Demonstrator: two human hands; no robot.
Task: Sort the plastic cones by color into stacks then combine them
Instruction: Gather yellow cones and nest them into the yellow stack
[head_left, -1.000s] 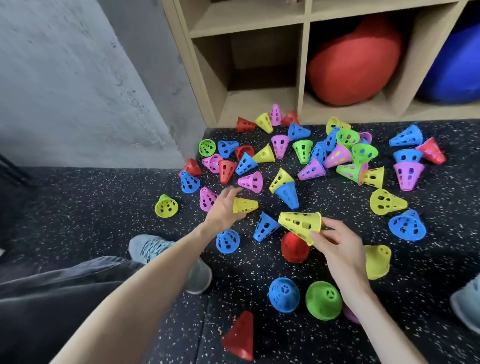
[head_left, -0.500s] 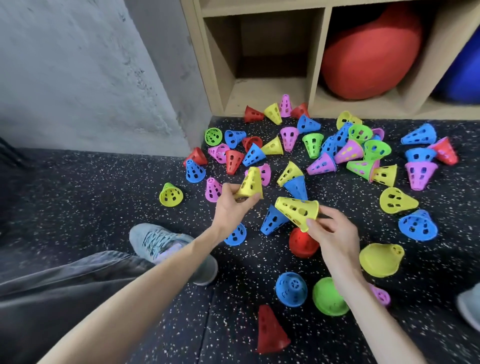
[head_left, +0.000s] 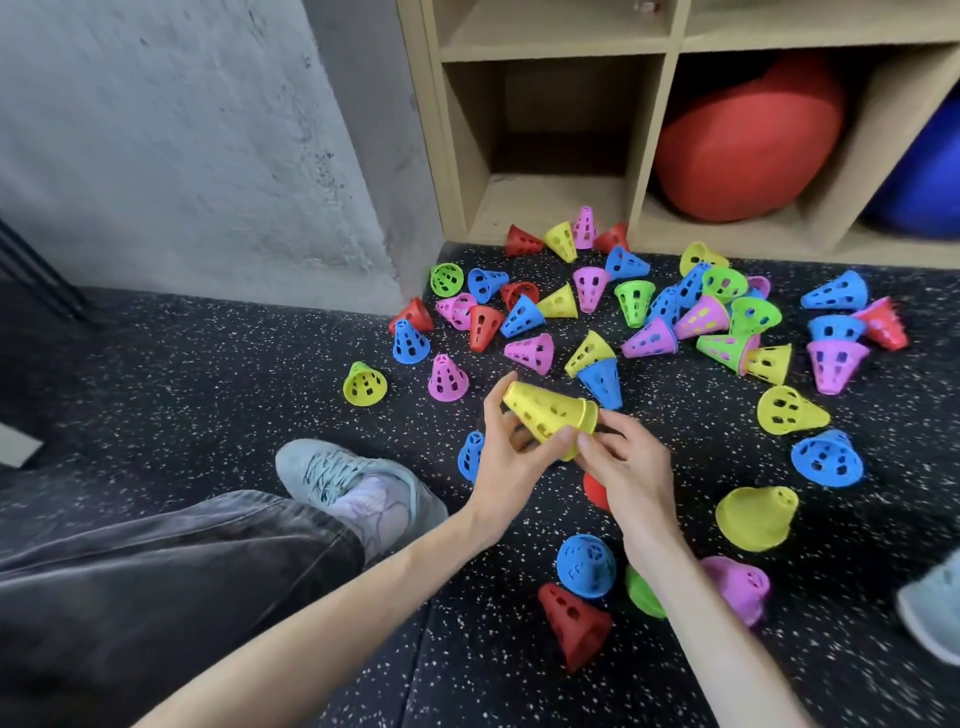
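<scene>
Several perforated plastic cones in yellow, blue, pink, green and red lie scattered on the dark speckled floor. Above it, both hands hold a small stack of yellow cones (head_left: 551, 414) lying on its side, tip pointing left. My left hand (head_left: 506, 453) pinches the narrow end; my right hand (head_left: 626, 460) grips the wide rim. A yellow cone (head_left: 756, 516) and a blue cone (head_left: 827, 459) lie right of my hands. A blue cone (head_left: 586, 565) and a red cone (head_left: 574, 623) sit near my right forearm.
A wooden cubby shelf (head_left: 639, 156) stands behind the pile, holding a big red ball (head_left: 748, 140) and a blue ball (head_left: 924, 176). A grey wall (head_left: 182, 145) is on the left. My left shoe (head_left: 358, 486) and trouser leg are lower left; another shoe (head_left: 932, 618) is at right.
My left hand picked a yellow cone off the floor and brought it to the yellow cone in my right hand. The two now sit fitted together between both hands.
</scene>
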